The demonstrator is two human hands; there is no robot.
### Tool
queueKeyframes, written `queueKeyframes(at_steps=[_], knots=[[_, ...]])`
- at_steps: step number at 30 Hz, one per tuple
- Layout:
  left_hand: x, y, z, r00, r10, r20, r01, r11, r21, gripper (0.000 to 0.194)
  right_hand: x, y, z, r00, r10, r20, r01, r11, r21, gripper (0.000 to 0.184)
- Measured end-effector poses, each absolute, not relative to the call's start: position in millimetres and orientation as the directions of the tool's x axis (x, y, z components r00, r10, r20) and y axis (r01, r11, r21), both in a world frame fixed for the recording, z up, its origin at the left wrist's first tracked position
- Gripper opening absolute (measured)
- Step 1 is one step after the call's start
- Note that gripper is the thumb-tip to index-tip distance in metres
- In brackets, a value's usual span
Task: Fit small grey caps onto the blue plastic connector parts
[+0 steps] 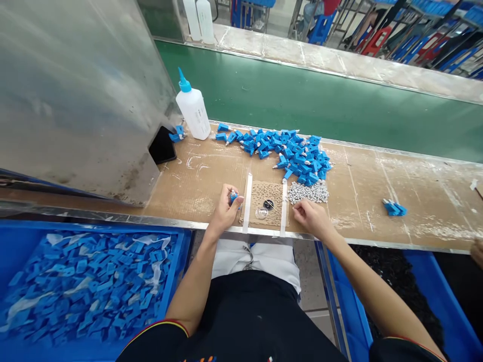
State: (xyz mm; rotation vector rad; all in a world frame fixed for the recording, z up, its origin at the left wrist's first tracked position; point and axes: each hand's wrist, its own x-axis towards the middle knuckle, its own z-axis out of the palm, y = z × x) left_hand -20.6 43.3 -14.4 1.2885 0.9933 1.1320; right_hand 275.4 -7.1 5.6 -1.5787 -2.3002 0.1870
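My left hand [226, 208] pinches a small blue plastic part [234, 197] above the cardboard bench top [196, 176]. My right hand [311, 216] rests at the front of a speckled cardboard pad [266, 193], its fingertips close to a heap of small grey pieces [307, 192]. On that pad lie a clear round dish [261, 213] and a dark round dish [268, 204], between two white tape strips [247, 203]. Behind them spreads a pile of blue plastic parts [290, 153]. A white glue bottle with a blue nozzle [193, 110] stands to the left.
A blue crate of blue parts [90, 286] sits at my left, and a blue crate of black material [400, 281] at my right. A steel housing [75, 90] rises at left. A green conveyor belt [320, 95] runs behind the bench. A co-worker's hand [477, 253] shows at the right edge.
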Motion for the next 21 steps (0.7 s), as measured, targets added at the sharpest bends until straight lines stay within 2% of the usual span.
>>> queueKeyframes(at_steps=[2, 5, 8, 12, 16, 21], knots=[[-18.8, 40.1, -16.0, 0.192, 0.980, 0.043, -0.114, -0.021, 0.993, 0.043, 266.4, -9.5, -1.8, -0.355, 0.885, 0.300, 0.861, 0.435, -0.264, 0.015], [-18.4, 33.2, -20.2, 0.204, 0.979, 0.019, -0.195, 0.021, 0.981, 0.043, 260.7, -9.6, -7.7, -0.397, 0.844, 0.360, 0.855, 0.483, -0.190, 0.019], [-23.1, 29.6, -25.4, 0.214, 0.977, 0.000, -0.273, 0.060, 0.960, 0.044, 261.6, -9.3, -7.6, -0.419, 0.830, 0.367, 0.853, 0.499, -0.154, 0.020], [-27.8, 31.1, -30.1, 0.278, 0.961, -0.009, -0.343, 0.108, 0.933, 0.049, 262.9, -9.6, -5.1, -0.423, 0.840, 0.340, 0.853, 0.496, -0.164, 0.022], [-25.5, 33.6, -28.5, 0.217, 0.974, -0.064, -0.412, 0.151, 0.899, 0.049, 263.0, -7.4, -1.7, -0.396, 0.870, 0.292, 0.846, 0.470, -0.253, 0.021], [-22.7, 33.4, -22.1, 0.145, 0.982, -0.119, -0.489, 0.176, 0.854, 0.050, 265.4, 0.1, 10.7, -0.286, 0.954, 0.087, 0.797, 0.287, -0.531, 0.014]])
